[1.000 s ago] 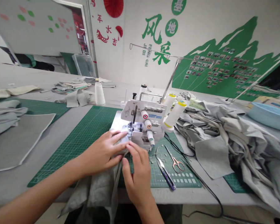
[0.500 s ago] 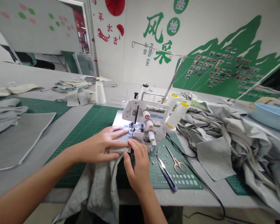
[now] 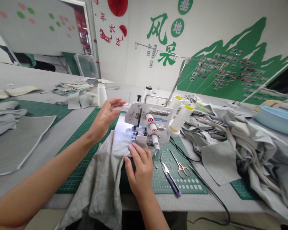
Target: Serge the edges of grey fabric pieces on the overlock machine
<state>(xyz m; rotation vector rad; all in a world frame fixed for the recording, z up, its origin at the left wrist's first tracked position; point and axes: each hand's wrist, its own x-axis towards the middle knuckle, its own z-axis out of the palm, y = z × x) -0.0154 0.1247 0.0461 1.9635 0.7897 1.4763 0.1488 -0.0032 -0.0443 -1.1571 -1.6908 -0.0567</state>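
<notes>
Mid-frame, grey cloth [image 3: 102,172] is lying at the sewing machine [image 3: 132,115], seemingly being positioned; left hand [image 3: 104,118] is hovering, fingers slightly apart; right hand [image 3: 142,171] is pressing cloth, fingers together; further feeding is seemingly calling for flat fabric.

The right hand [image 3: 140,166] hides a bit of the long grey cloth [image 3: 98,182], and the cloth's low end runs off the bottom of the view. You can't see if the fingertips pinch it. The little words on the sewing machine [image 3: 147,111] are too blurry to read (they look like tiny blue marks). The blue tub [image 3: 278,119] is cut off on the right, and the big red fan [image 3: 117,5] at the top. The wall photos [image 3: 218,72] are too small to make out.
</notes>
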